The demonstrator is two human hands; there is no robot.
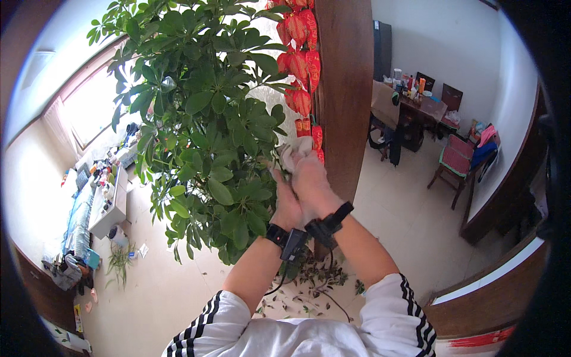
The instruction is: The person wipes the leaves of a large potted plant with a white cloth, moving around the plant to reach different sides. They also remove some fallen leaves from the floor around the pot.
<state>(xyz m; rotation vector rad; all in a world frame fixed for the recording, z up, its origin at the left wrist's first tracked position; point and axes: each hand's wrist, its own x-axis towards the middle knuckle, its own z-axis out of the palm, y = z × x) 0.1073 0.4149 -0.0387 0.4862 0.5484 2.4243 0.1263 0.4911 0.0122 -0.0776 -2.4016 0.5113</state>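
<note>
A tall leafy potted-type plant [218,134], seemingly a schefflera, rises before me with broad glossy green leaves; its base is hidden. At its right side, my right hand [311,180] is shut on a crumpled whitish cloth [298,151], blurred by motion. My left hand [287,203] is close beside it, palm turned inward, its fingers among the leaves and near the cloth. Whether those fingers grip a leaf or stem cannot be told. Both wrists carry black straps, the left with a small black device [293,244].
Red hanging ornaments [298,64] hang along a brown wooden post [341,89] just beyond my hands. Fallen leaves [308,285] and a dark cable [335,303] lie on the tiled floor. A chair [457,154] and cluttered dining table [415,102] stand right; a white cabinet [109,209] stands left.
</note>
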